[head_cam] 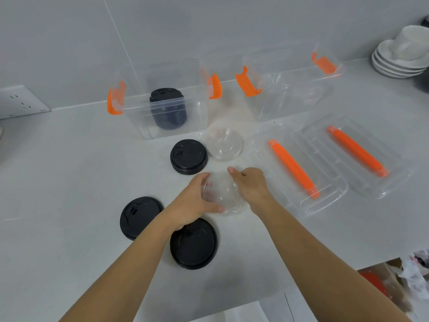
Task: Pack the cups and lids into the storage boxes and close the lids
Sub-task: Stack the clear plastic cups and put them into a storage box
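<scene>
Gathering step: both hands, left [193,201] and right [251,185], cup a clear dome lid [221,197] mid-surface; next, lift it into a storage box [294,89].

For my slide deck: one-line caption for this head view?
Both hands grip a clear dome lid among black lids, storage boxes open.

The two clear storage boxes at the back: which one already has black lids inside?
The left storage box: a dark stack of black lids shows through its wall. The right storage box shows only something clear inside.
</scene>
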Demonstrator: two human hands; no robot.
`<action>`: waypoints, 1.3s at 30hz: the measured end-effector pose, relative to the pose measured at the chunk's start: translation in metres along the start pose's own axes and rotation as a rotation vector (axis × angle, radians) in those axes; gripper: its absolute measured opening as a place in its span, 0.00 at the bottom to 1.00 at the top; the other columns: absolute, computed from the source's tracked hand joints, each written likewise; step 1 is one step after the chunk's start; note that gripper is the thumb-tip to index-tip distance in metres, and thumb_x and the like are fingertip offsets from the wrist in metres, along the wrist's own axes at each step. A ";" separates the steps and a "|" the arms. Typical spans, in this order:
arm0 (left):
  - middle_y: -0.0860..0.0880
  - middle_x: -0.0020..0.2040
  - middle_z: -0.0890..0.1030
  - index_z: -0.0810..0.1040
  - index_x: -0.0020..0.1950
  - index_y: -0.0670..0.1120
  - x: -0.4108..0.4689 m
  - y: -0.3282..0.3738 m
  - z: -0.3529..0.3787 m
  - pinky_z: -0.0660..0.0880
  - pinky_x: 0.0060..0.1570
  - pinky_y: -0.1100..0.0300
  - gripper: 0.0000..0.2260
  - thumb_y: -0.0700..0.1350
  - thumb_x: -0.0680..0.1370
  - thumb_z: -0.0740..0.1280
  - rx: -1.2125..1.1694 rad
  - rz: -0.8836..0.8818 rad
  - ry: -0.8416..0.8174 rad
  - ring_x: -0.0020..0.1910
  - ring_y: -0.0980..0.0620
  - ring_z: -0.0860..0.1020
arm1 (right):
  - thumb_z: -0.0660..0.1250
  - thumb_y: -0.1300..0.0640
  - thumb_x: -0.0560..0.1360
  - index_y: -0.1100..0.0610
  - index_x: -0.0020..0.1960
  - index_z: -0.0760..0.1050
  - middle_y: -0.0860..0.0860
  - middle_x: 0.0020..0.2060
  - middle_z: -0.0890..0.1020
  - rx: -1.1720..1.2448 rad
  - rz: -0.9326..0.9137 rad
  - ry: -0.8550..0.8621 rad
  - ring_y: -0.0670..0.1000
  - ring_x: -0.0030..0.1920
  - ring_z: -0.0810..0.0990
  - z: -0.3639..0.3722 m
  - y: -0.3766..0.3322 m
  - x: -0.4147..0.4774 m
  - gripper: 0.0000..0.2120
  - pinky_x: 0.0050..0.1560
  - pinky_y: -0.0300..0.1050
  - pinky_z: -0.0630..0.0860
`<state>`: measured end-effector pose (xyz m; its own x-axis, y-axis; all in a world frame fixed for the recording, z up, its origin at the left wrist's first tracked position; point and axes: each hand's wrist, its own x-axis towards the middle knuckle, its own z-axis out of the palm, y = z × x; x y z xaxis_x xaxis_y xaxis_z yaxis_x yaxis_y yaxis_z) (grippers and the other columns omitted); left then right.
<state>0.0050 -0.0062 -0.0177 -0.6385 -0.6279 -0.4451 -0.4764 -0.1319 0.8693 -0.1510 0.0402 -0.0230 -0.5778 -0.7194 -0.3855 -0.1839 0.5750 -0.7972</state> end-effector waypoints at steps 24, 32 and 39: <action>0.45 0.43 0.82 0.78 0.51 0.41 0.013 0.014 -0.003 0.79 0.37 0.64 0.13 0.27 0.73 0.64 -0.554 0.002 0.222 0.39 0.51 0.81 | 0.67 0.59 0.74 0.56 0.46 0.76 0.49 0.36 0.78 0.353 -0.124 -0.115 0.43 0.31 0.76 -0.005 -0.006 0.006 0.02 0.33 0.36 0.72; 0.47 0.41 0.81 0.79 0.50 0.44 0.029 0.028 0.003 0.76 0.46 0.53 0.10 0.31 0.74 0.65 -0.486 -0.016 0.365 0.40 0.50 0.80 | 0.70 0.60 0.72 0.58 0.47 0.78 0.50 0.37 0.79 0.266 -0.181 -0.050 0.49 0.40 0.76 -0.020 -0.016 0.019 0.04 0.45 0.45 0.72; 0.47 0.47 0.80 0.76 0.55 0.43 0.052 0.048 0.005 0.75 0.50 0.57 0.09 0.38 0.75 0.67 -0.283 0.024 0.573 0.47 0.50 0.78 | 0.67 0.62 0.73 0.63 0.47 0.78 0.49 0.33 0.77 0.229 -0.257 -0.077 0.46 0.35 0.74 -0.031 -0.040 0.053 0.04 0.40 0.40 0.69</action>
<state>-0.0544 -0.0414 -0.0007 -0.1850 -0.9335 -0.3072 -0.2382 -0.2606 0.9356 -0.1986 -0.0094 0.0028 -0.4723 -0.8617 -0.1857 -0.1276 0.2753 -0.9528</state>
